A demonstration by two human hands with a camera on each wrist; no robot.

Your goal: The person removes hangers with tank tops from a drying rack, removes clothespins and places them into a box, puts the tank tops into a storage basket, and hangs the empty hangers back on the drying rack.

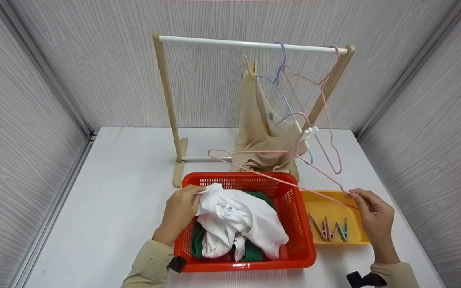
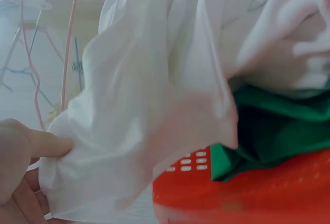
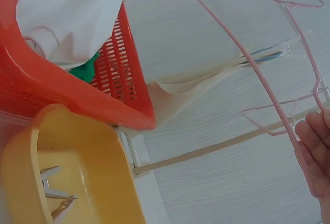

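Observation:
My left hand (image 1: 181,209) pinches an edge of a white garment (image 1: 268,224) that lies bunched in a red basket (image 1: 310,256). A small printed label (image 1: 229,211) shows on the white cloth. In the left wrist view the thumb lies over the pinched cloth (image 2: 113,126), which stretches up from the fingers. Green cloth (image 2: 278,131) lies beneath it. At the right, my right hand (image 1: 375,212) grips one end of a pink hanger (image 1: 262,175), holding it tilted above the basket and a yellow tray. The hanger's hook points up and toward the rack.
Behind the basket stands a rack with a white bar (image 1: 222,41). A beige garment (image 1: 250,120) hangs there from a blue hanger (image 1: 282,60), held by a clothespin (image 1: 250,68). Another pink hanger (image 1: 326,104) hangs beside it. The yellow tray (image 1: 334,196) contains several clothespins (image 1: 324,231).

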